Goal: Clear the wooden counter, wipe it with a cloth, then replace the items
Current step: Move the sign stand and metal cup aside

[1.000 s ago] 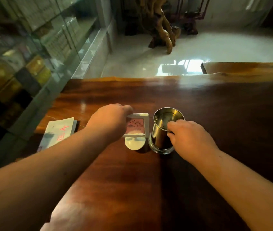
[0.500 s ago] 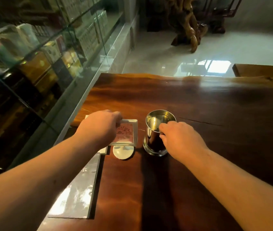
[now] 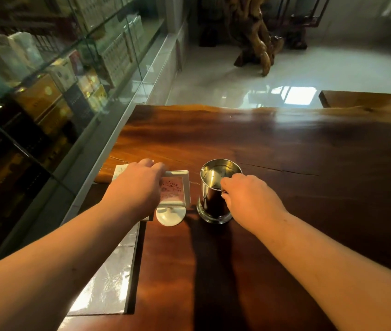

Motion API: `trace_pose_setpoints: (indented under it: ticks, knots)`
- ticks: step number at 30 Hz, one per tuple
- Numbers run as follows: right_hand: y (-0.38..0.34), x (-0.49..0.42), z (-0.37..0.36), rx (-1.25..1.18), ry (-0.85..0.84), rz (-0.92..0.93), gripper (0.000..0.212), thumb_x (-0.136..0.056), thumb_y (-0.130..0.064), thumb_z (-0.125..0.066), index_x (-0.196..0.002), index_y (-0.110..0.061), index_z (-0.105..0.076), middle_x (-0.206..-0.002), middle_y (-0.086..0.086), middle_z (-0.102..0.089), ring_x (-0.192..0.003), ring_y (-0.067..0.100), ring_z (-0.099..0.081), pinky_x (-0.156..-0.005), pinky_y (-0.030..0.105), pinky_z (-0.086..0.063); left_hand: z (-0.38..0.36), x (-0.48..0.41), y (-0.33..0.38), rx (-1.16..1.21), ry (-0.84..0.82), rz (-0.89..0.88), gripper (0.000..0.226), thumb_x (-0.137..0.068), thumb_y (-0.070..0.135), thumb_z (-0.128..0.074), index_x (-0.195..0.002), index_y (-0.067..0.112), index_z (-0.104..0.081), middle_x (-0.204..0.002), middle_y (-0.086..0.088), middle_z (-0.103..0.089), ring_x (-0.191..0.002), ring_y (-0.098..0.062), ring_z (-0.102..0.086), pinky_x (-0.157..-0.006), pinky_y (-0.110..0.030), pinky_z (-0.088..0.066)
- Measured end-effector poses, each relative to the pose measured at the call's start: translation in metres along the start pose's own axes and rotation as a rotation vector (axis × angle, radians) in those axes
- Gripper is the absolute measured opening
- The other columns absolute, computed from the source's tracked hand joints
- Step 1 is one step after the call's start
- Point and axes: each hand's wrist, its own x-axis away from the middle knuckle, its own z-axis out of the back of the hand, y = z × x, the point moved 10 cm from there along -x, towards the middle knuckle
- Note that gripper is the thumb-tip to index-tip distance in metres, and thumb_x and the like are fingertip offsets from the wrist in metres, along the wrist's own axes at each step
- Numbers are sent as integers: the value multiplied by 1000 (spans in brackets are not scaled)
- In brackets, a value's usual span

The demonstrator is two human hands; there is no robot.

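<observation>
- Far left: a pale paper card [image 3: 120,170] lies flat at the edge of the dark polished wooden counter [image 3: 285,149], mostly hidden behind your left hand; neither hand is on it.
- Your left hand [image 3: 139,187] is curled over the top left corner of the small white-framed sign on a round white base [image 3: 176,192]. The sign stands upright, tilted back, so lift it straight up.
- Just right of it, apart: the shiny steel mug [image 3: 216,189], upright.
- Your right hand [image 3: 249,199] closes on the mug's near right side, seemingly at the handle. Both items sit directly ahead of you, one per hand.
</observation>
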Motion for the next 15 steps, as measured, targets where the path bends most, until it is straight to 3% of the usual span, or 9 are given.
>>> trace_pose_setpoints:
  ticks: [2,4,6,8,10,15]
  knots:
    - [0,5,3,9,-20,-17,25,-98,-42,-62,-117,-26,-58,-94,-3,-57,-81,22,-55,-58,35,-40,3,7,0,-8,-2,-10,55,-96,41,-67,-147,34,-46,-142,-1,-54,-125,-25,-46,-98,-44,-50]
    - [1,13,12,-11,-44,-43,53,-90,-54,-69,-132,-29,-50,-118,-2,-61,-101,26,-59,-67,38,-47,16,16,5,-35,-6,-27,76,-88,59,-69,-153,38,-34,-158,0,-41,-140,-29,-37,-108,-52,-44]
    - [3,27,34,-11,-33,-60,86,-80,-66,-72,-150,-31,-33,-148,3,-49,-129,34,-48,-94,50,-51,39,26,19,-54,3,-63,96,-77,76,-69,-156,42,-25,-167,1,-28,-149,-30,-26,-116,-56,-36]
    - [10,48,69,4,0,-94,107,-75,-74,-71,-157,-34,-15,-164,6,-29,-148,41,-27,-114,61,-35,67,35,47,-55,18,-136,109,-69,86,-66,-158,44,-20,-171,3,-20,-154,-29,-18,-121,-58,-29]
    - [22,73,109,21,57,-137,114,-72,-78,-70,-157,-36,-7,-168,7,-21,-152,42,-16,-118,64,-25,93,46,87,-41,26,-227,115,-63,90,-63,-160,44,-18,-172,4,-16,-155,-28,-15,-123,-57,-25]
    - [68,155,200,86,140,-264,116,-71,-79,-68,-159,-36,-6,-169,8,-17,-153,43,-11,-118,66,-20,145,82,213,-47,49,-481,115,-62,96,-51,-159,47,-14,-172,9,-12,-154,-23,-12,-123,-53,-27]
